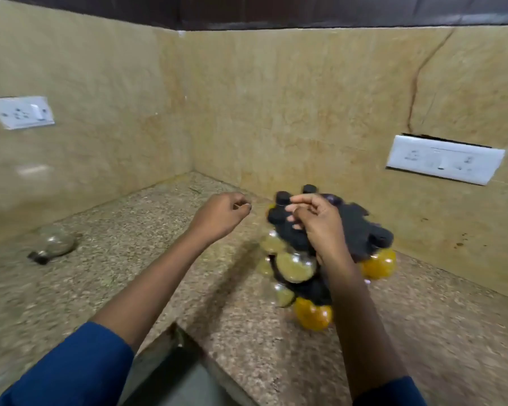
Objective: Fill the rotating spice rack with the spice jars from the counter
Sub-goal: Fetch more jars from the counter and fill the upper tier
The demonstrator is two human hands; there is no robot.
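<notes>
Head view: spice jar (55, 243) lies sideways, cap (39, 257) apparently pointing near-left.

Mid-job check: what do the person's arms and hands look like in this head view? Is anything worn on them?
Both arms are in plain blue sleeves, the left sleeve and the right sleeve. They stop well short of the wrists, leaving the forearms bare. The left hand and the right hand are bare, with no gloves. No watch, bracelet or ring shows, though the frame is blurred.
</notes>
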